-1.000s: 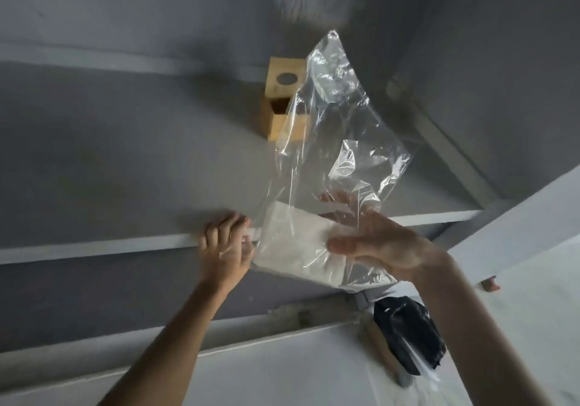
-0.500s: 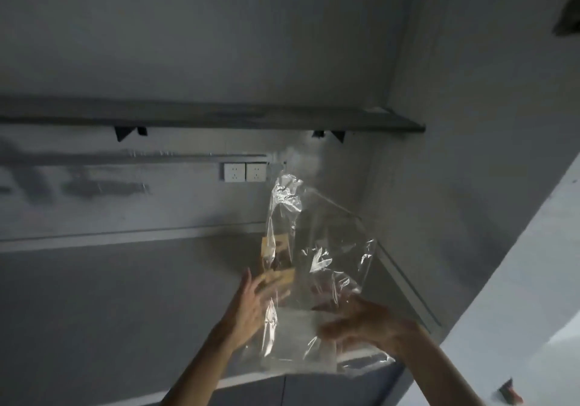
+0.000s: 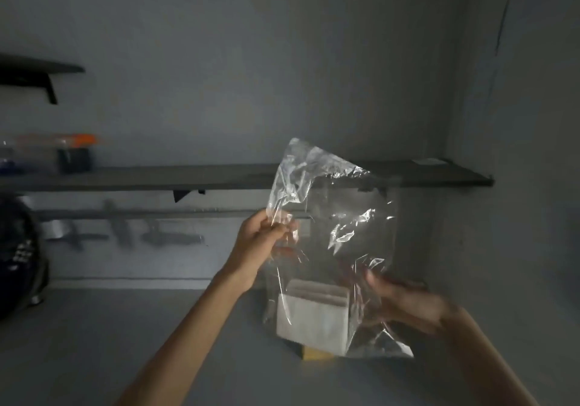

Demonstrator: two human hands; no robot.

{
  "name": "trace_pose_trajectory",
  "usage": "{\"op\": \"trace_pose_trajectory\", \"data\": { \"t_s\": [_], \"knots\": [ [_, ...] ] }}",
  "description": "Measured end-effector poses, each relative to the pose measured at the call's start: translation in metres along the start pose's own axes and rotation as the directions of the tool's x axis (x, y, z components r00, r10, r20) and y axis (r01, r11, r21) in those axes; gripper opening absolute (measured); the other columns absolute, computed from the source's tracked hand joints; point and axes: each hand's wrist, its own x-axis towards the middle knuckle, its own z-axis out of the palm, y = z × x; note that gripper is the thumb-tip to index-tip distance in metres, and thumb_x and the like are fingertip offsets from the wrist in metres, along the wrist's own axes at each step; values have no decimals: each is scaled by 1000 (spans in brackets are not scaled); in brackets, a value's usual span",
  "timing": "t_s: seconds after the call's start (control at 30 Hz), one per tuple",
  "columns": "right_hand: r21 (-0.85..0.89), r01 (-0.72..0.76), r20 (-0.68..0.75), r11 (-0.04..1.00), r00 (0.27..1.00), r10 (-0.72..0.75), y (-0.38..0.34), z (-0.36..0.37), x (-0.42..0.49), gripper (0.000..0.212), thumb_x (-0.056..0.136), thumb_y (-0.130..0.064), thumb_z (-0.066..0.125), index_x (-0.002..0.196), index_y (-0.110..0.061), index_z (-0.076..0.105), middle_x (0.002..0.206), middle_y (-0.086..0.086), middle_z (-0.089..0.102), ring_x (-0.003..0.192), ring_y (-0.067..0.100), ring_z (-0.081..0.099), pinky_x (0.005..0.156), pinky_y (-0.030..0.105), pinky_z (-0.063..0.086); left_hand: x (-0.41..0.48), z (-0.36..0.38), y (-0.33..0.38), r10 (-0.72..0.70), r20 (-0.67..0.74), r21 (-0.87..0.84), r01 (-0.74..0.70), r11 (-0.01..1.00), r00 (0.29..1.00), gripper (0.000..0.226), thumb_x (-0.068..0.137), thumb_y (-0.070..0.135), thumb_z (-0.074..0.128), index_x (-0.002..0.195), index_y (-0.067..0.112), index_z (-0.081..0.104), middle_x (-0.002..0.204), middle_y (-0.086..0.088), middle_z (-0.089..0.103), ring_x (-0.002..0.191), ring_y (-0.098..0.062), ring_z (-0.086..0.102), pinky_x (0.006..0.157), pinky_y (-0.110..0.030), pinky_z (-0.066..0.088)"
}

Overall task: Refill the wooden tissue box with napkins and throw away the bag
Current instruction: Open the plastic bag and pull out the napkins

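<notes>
A clear plastic bag [image 3: 342, 217] is held upright in front of me. At its bottom lies a white stack of napkins [image 3: 314, 317]. My left hand [image 3: 260, 242] pinches the bag's upper left edge. My right hand [image 3: 405, 305], blurred, is against the bag's lower right side, fingers spread; whether it grips the film is unclear. Only a yellow-brown corner of the wooden tissue box [image 3: 315, 355] shows on the counter, behind and below the bag.
A grey counter [image 3: 125, 343] runs below. A dark shelf [image 3: 188, 176] crosses the wall, carrying containers with orange lids [image 3: 75, 154] at left. A dark round object [image 3: 18, 255] stands at the far left. A wall closes the right side.
The view has tilted upward. My left hand rose from the bag's lower part to its upper edge, and the bag now hangs upright with the napkins at the bottom.
</notes>
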Motion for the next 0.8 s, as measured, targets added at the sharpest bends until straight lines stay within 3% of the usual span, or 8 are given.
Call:
{"op": "trace_pose_trajectory", "data": {
  "t_s": [0.07, 0.17, 0.3, 0.37, 0.43, 0.53, 0.63, 0.8],
  "knots": [
    [-5, 114, -101, 993, 988, -114, -2, -24, 21, 37, 96, -42, 48, 117, -20, 69, 104, -4, 73, 91, 9, 69, 70, 22, 54, 10, 1, 2, 57, -41, 22, -56, 998, 998, 20, 94, -4, 50, 111, -1, 59, 101, -14, 71, 86, -28, 70, 69, -44, 59],
    [-21, 326, -268, 945, 909, -320, -12, -39, 51, 27, 99, -20, 50, 105, 0, 68, 89, 0, 74, 78, 14, 68, 66, 27, 53, 21, -10, 1, 98, -30, 45, -96, 994, 995, 16, 93, 0, 55, 107, 4, 60, 96, -9, 74, 87, -25, 71, 75, -42, 60],
    [-136, 461, -356, 877, 803, -477, -33, -44, 82, 17, 92, -19, 61, 103, -9, 70, 79, 4, 73, 64, 14, 67, 55, 25, 54, 47, -37, 8, 111, 43, -54, -109, 993, 993, 30, 79, 29, 73, 100, 9, 64, 96, -14, 73, 90, -32, 72, 77, -44, 60],
    [-181, 476, -318, 861, 800, -509, -47, -44, 94, 17, 92, -20, 61, 101, -10, 71, 82, 8, 73, 60, 17, 65, 49, 24, 50, 58, -49, 17, 142, 9, -60, -141, 988, 990, 47, 63, 46, 84, 92, 13, 68, 88, -13, 73, 80, -30, 73, 67, -41, 61],
    [-214, 473, -296, 855, 802, -518, -56, -45, 105, 19, 93, -23, 60, 94, -10, 73, 78, 7, 73, 57, 16, 62, 46, 25, 46, 70, -57, 22, 181, -55, -8, -182, 983, 982, 52, 59, 49, 86, 90, 12, 67, 78, -11, 72, 68, -26, 72, 57, -38, 60],
    [-258, 489, -277, 833, 789, -549, -61, -47, 114, 20, 90, -27, 61, 97, -14, 75, 86, -2, 74, 71, 10, 66, 59, 24, 52, 86, -59, 15, 231, -106, 72, -224, 972, 967, 21, 84, 23, 72, 94, 6, 65, 75, -14, 72, 59, -25, 70, 50, -33, 58],
    [-264, 511, -283, 818, 769, -573, -63, -45, 118, 16, 85, -25, 66, 92, -14, 76, 87, 3, 74, 72, 10, 67, 64, 23, 54, 99, -57, 3, 214, 5, 92, -214, 973, 977, 16, 83, 22, 68, 91, 9, 69, 79, -19, 72, 59, -34, 70, 51, -33, 58],
    [-213, 386, -373, 897, 817, -440, -42, -47, 132, 18, 85, -22, 67, 85, -8, 77, 65, -1, 71, 53, 10, 59, 52, 20, 46, 128, -75, -23, 83, 204, -27, -79, 996, 976, 56, 60, 52, 83, 92, 6, 73, 87, -25, 73, 67, -36, 72, 59, -37, 61]
  ]
}}
